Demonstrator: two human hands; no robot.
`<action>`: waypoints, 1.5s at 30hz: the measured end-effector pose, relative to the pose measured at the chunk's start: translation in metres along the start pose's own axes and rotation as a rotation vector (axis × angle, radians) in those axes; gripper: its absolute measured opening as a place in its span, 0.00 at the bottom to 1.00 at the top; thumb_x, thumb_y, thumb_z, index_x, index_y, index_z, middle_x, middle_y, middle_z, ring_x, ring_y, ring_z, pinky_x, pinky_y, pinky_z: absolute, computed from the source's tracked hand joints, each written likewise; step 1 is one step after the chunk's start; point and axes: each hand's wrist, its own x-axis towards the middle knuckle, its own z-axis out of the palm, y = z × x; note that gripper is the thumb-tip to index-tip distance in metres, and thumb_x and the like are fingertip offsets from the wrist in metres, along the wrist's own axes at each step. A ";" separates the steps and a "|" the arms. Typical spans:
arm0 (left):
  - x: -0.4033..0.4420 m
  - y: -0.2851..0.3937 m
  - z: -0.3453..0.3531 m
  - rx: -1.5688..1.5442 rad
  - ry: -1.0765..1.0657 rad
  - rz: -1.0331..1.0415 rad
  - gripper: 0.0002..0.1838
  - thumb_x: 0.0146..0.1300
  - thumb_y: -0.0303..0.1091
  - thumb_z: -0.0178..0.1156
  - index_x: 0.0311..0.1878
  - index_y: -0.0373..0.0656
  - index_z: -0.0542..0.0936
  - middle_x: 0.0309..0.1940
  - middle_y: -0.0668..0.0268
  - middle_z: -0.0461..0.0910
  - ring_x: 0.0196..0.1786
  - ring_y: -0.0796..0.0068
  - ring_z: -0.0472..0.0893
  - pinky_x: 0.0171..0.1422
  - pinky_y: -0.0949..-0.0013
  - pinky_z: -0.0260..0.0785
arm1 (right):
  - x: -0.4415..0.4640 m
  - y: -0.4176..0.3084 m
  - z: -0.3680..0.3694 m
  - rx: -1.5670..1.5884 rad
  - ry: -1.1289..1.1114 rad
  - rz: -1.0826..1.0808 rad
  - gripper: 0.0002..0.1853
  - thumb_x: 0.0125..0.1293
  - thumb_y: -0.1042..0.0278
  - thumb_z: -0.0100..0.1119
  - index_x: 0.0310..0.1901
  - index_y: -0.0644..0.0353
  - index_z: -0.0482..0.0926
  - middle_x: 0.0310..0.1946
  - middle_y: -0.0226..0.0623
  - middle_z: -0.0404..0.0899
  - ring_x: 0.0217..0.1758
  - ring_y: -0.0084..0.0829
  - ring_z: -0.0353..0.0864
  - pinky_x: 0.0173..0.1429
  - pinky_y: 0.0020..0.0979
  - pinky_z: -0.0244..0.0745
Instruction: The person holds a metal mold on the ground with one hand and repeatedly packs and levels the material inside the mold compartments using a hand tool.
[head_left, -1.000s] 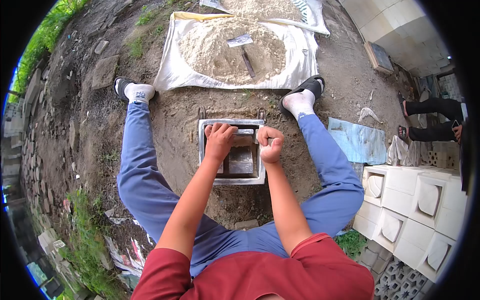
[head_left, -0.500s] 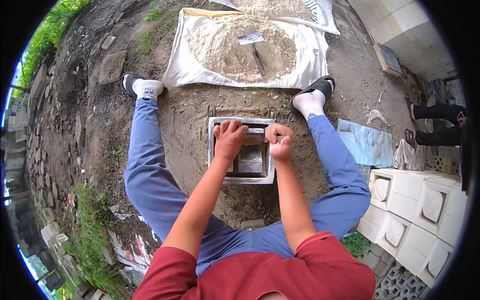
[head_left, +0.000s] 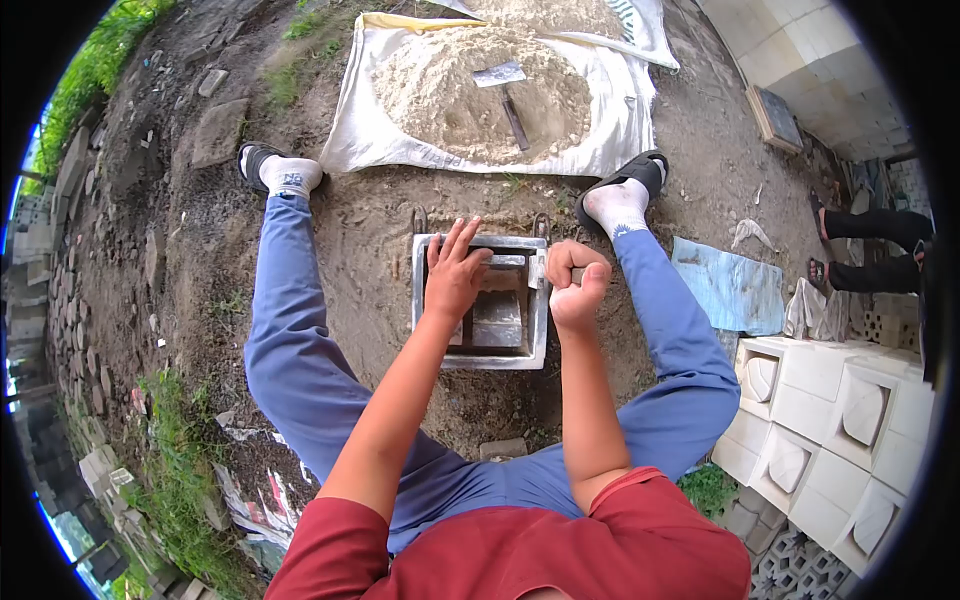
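Note:
A square metal mold (head_left: 538,338) with inner metal pieces sits on the dirt between my legs. My left hand (head_left: 455,277) rests over its upper left part, fingers spread and pointing at the far rim. Just outside the mold's right rim, my right hand (head_left: 578,285) is closed with the fingers curled in. Whatever it grips, if anything, is hidden; a small pale piece shows between it and the rim. Beyond the mold, a trowel (head_left: 514,118) lies on a heap of pale sandy material (head_left: 430,90) on a white sack (head_left: 350,135).
Patterned pale blocks (head_left: 810,395) are stacked at the right, near a blue sheet (head_left: 728,288). Another person's legs in black (head_left: 880,228) show at the far right. A flat board (head_left: 775,120) leans by the wall. Stones and grass lie at the left.
My right hand has moved right, off the mold's rim, still closed. The fingers of my left hand have straightened and spread. The view has shifted slightly.

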 end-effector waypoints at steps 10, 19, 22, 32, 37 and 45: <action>0.000 -0.001 0.002 -0.002 0.000 0.006 0.12 0.65 0.33 0.68 0.51 0.55 0.86 0.80 0.73 0.67 0.84 0.63 0.62 0.88 0.44 0.47 | 0.003 0.027 -0.010 0.075 0.021 0.090 0.42 0.76 0.23 0.36 0.19 0.57 0.56 0.16 0.27 0.56 0.19 0.22 0.54 0.27 0.31 0.46; 0.000 0.000 0.001 -0.018 -0.010 0.007 0.13 0.65 0.33 0.67 0.52 0.54 0.85 0.78 0.71 0.70 0.83 0.61 0.64 0.88 0.44 0.46 | 0.008 0.004 0.002 -0.085 -0.129 -0.001 0.44 0.74 0.19 0.36 0.19 0.58 0.56 0.15 0.27 0.57 0.18 0.24 0.56 0.26 0.32 0.44; 0.001 -0.002 0.004 -0.020 0.017 0.015 0.12 0.66 0.34 0.67 0.53 0.54 0.85 0.77 0.70 0.72 0.82 0.61 0.65 0.87 0.43 0.47 | -0.005 0.046 0.003 -0.191 -0.171 -0.114 0.43 0.76 0.22 0.35 0.19 0.59 0.56 0.15 0.29 0.57 0.18 0.26 0.56 0.26 0.34 0.45; 0.000 -0.003 0.000 -0.043 0.031 0.034 0.13 0.65 0.31 0.67 0.52 0.52 0.85 0.74 0.70 0.75 0.81 0.60 0.67 0.88 0.43 0.48 | 0.015 -0.015 0.001 0.126 -0.047 0.035 0.41 0.78 0.27 0.37 0.19 0.58 0.56 0.16 0.28 0.57 0.20 0.24 0.56 0.27 0.32 0.46; 0.000 -0.003 0.002 -0.029 0.048 0.033 0.11 0.65 0.31 0.66 0.50 0.51 0.85 0.73 0.71 0.75 0.80 0.61 0.68 0.87 0.42 0.51 | 0.013 0.001 0.003 0.022 -0.117 0.087 0.43 0.77 0.22 0.36 0.19 0.58 0.57 0.17 0.26 0.56 0.20 0.22 0.55 0.26 0.31 0.45; 0.000 -0.001 0.000 -0.048 0.051 0.017 0.10 0.65 0.31 0.66 0.49 0.51 0.86 0.71 0.70 0.77 0.80 0.62 0.68 0.88 0.44 0.51 | -0.009 0.043 0.002 -0.095 -0.137 0.056 0.41 0.78 0.25 0.36 0.19 0.58 0.56 0.17 0.27 0.57 0.20 0.21 0.56 0.27 0.31 0.47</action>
